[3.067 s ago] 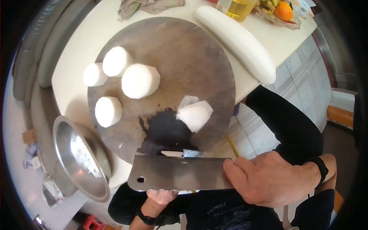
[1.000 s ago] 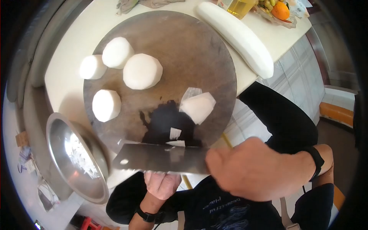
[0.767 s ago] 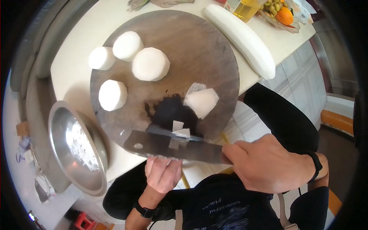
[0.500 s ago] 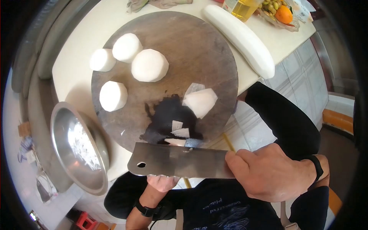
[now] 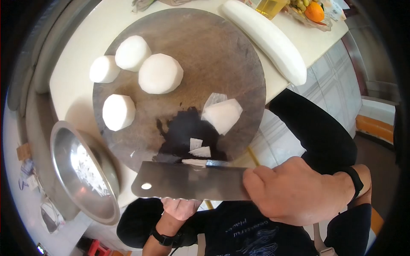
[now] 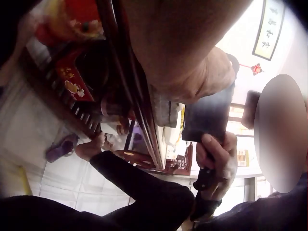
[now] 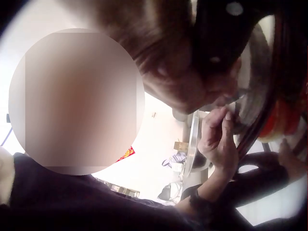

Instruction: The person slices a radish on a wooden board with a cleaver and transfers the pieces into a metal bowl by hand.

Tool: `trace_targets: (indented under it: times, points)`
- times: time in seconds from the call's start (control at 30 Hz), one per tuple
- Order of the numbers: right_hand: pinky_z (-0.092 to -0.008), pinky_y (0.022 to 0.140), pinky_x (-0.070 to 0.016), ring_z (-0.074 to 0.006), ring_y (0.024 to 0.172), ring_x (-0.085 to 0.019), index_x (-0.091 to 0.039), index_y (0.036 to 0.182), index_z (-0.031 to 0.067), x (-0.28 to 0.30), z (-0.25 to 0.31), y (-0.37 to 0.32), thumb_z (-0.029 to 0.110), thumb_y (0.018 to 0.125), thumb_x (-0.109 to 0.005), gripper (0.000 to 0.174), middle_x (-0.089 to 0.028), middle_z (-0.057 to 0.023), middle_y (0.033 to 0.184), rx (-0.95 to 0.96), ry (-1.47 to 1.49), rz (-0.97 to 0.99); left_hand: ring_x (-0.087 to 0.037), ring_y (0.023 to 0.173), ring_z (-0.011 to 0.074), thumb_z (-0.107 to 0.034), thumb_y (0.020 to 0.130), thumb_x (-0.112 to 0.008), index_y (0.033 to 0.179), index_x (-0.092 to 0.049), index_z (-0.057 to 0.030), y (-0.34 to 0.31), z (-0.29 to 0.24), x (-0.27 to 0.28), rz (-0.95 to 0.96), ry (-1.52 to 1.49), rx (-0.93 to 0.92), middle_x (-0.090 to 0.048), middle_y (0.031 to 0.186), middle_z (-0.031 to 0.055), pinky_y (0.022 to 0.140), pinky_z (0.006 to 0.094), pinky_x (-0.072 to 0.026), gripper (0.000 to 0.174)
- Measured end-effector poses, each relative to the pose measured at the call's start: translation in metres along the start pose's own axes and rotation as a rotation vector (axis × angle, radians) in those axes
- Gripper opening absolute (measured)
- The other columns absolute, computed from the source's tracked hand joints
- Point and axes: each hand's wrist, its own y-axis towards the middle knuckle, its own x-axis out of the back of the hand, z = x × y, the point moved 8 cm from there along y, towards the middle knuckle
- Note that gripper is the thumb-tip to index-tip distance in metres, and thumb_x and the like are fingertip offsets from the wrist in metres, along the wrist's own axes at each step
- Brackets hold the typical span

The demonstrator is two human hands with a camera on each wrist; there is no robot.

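Note:
My right hand (image 5: 294,192) grips the handle of a broad cleaver (image 5: 192,181), whose blade lies across the near edge of a round wooden chopping board (image 5: 205,47). Close behind the blade is my left hand (image 5: 181,208), its fingertips hidden in the head view. The right wrist view shows the left hand (image 7: 219,139) with thumb and bent fingers together, holding a white radish piece mostly hidden by the blade. Pale radish (image 5: 194,162) shows along the blade's far edge. Small cut bits (image 5: 200,151) lie just beyond, on a wet dark patch.
Several thick radish chunks (image 5: 161,74) stand at the board's left, and flat slices (image 5: 222,116) lie at its right. A tilted steel bowl (image 5: 62,158) with white shreds is at left. A whole peeled radish (image 5: 265,40), an oil container (image 5: 270,8) and fruit (image 5: 314,12) lie beyond.
The cleaver has rocked and shifted slightly left in the right hand. Small radish bits that were absent three seconds ago now lie beyond the blade. The left hand stays behind it.

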Motion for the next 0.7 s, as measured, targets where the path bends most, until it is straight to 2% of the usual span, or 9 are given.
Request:
trace_targets:
  times: [0.1, 0.17, 0.23, 0.37, 0.43, 0.47, 0.53, 0.6, 0.7]
  points:
    - [-0.0327, 0.038, -0.0433, -0.0246, 0.053, -0.060, -0.053, 0.081, -0.0131, -0.001, 0.002, 0.006, 0.006, 0.074, -0.066, 0.024, -0.055, -0.0178, 0.068, 0.034, -0.024, -0.018, -0.068, 0.083, 0.0319, -0.006, 0.074, -0.076, 0.097, -0.070, -0.0014, 0.003, 0.001, -0.001, -0.001, 0.006, 0.024, -0.069, 0.093, 0.0141, 0.076, 0.0386, -0.0534, 0.024]
    - [-0.0333, 0.038, -0.0405, -0.0250, 0.051, -0.057, -0.050, 0.085, -0.0126, -0.003, 0.003, 0.010, 0.005, 0.073, -0.065, 0.026, -0.051, -0.0156, 0.070, 0.078, -0.047, -0.064, -0.067, 0.090, 0.0327, 0.000, 0.070, -0.074, 0.099, -0.069, 0.0011, 0.002, 0.002, -0.002, -0.017, -0.015, 0.046, -0.069, 0.097, 0.0153, 0.086, 0.0427, -0.0525, 0.029]
    - [-0.0333, 0.037, -0.0404, -0.0247, 0.054, -0.059, -0.050, 0.082, -0.0116, 0.000, 0.008, 0.015, 0.003, 0.071, -0.064, 0.023, -0.051, -0.0155, 0.068, 0.119, -0.044, -0.178, -0.067, 0.090, 0.0328, 0.000, 0.070, -0.074, 0.096, -0.070, 0.0013, 0.004, 0.002, -0.001, -0.046, -0.026, 0.042, -0.069, 0.096, 0.0159, 0.084, 0.0421, -0.0530, 0.026]
    - [-0.0351, 0.040, -0.0427, -0.0271, 0.057, -0.062, -0.049, 0.082, -0.0086, -0.003, 0.011, 0.014, 0.004, 0.071, -0.065, 0.022, -0.053, -0.0153, 0.068, 0.090, -0.101, -0.250, -0.066, 0.085, 0.0334, 0.005, 0.069, -0.073, 0.087, -0.071, 0.0026, 0.014, -0.004, 0.004, -0.093, -0.010, 0.019, -0.068, 0.092, 0.0175, 0.078, 0.0413, -0.0541, 0.018]
    - [-0.0362, 0.053, -0.0514, -0.0295, 0.062, -0.066, -0.060, 0.075, -0.0051, -0.004, 0.003, 0.008, 0.006, 0.070, -0.068, 0.015, -0.061, -0.0188, 0.067, 0.006, -0.071, -0.237, -0.066, 0.083, 0.0331, 0.007, 0.068, -0.073, 0.085, -0.070, 0.0036, 0.017, -0.004, 0.003, -0.151, -0.022, -0.012, -0.067, 0.090, 0.0170, 0.076, 0.0403, -0.0542, 0.018]
    - [-0.0362, 0.053, -0.0514, -0.0295, 0.062, -0.066, -0.060, 0.075, -0.0051, -0.004, 0.002, 0.005, 0.006, 0.070, -0.068, 0.015, -0.061, -0.0188, 0.067, 0.014, -0.075, -0.237, -0.065, 0.080, 0.0327, 0.009, 0.067, -0.074, 0.084, -0.070, 0.0045, 0.014, -0.005, 0.004, -0.207, -0.045, -0.030, -0.066, 0.088, 0.0164, 0.073, 0.0393, -0.0543, 0.018]
    - [-0.0372, 0.052, -0.0510, -0.0320, 0.059, -0.066, -0.057, 0.079, -0.0048, -0.002, -0.009, -0.001, 0.004, 0.068, -0.068, 0.018, -0.061, -0.0179, 0.066, -0.057, -0.117, -0.237, -0.062, 0.086, 0.0350, 0.011, 0.070, -0.070, 0.089, -0.066, 0.0012, 0.010, -0.004, -0.001, -0.168, -0.061, 0.008, -0.063, 0.094, 0.0143, 0.078, 0.0418, -0.0515, 0.021]
    - [-0.0381, 0.052, -0.0508, -0.0340, 0.060, -0.066, -0.055, 0.081, -0.0041, 0.000, -0.011, -0.005, 0.003, 0.069, -0.067, 0.019, -0.062, -0.0189, 0.066, -0.082, -0.136, -0.261, -0.063, 0.079, 0.0321, 0.010, 0.064, -0.076, 0.081, -0.068, 0.0050, 0.019, -0.007, 0.003, -0.274, -0.091, -0.026, -0.063, 0.087, 0.0144, 0.069, 0.0388, -0.0542, 0.019]
    - [-0.0389, 0.052, -0.0508, -0.0350, 0.059, -0.065, -0.053, 0.080, -0.0044, 0.004, -0.007, -0.015, 0.002, 0.069, -0.067, 0.018, -0.061, -0.0203, 0.066, -0.065, -0.070, -0.273, -0.064, 0.084, 0.0325, 0.010, 0.068, -0.072, 0.086, -0.067, 0.0034, 0.009, -0.004, 0.003, -0.224, -0.064, 0.006, -0.064, 0.093, 0.0146, 0.076, 0.0407, -0.0532, 0.020]
